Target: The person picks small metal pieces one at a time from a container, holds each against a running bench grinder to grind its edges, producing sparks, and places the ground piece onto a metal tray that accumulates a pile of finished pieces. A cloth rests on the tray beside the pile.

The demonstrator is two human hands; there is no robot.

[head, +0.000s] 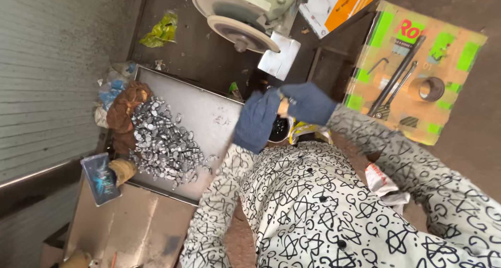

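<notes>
I see both hands gloved in dark blue knit, raised together over the lap. Left hand (pixel 257 119) hangs fingers-down, loosely curled; can't tell if it holds anything. Right hand (pixel 309 103) is closed toward the left one, pinching a small tan piece (pixel 283 108) between them; too blurred to identify.

Around them: metal tray (pixel 209 111) just left of the hands, with a pile of small shiny metal parts (pixel 162 143) at its far side and brown rags (pixel 125 109) touching the pile. Bench grinder (pixel 242 12) up top. Cardboard box (pixel 417 75) on the right carries a wrench (pixel 389 98), a long rod and a tape roll (pixel 430 89). A black cup (pixel 279 128) sits directly behind the hands, mostly blocked.
</notes>
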